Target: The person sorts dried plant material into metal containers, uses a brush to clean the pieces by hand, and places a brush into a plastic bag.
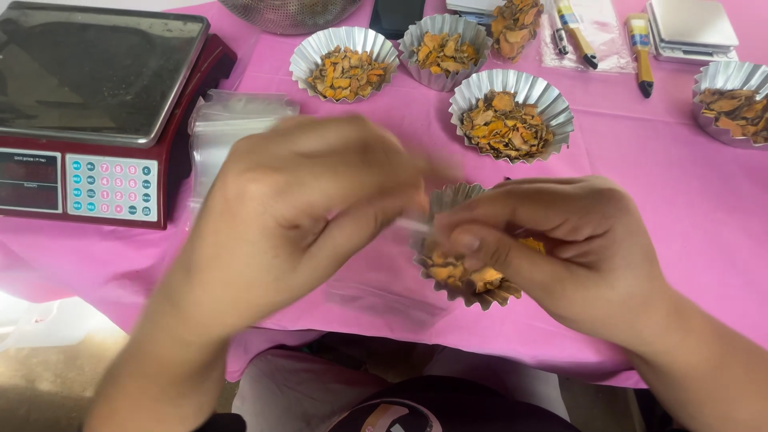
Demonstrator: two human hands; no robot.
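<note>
The left hand (296,216) and right hand (552,248) meet over a fluted foil cup (464,276) of orange dried slices, fingers pinched together on a thin clear plastic bag (412,224), blurred between them. The cup sits just under the right hand's fingertips on the pink tabletop (688,208). Beyond the left hand lie stacked clear bags (232,120) and a red scale (96,112); beyond the right, more filled foil cups (512,116).
</note>
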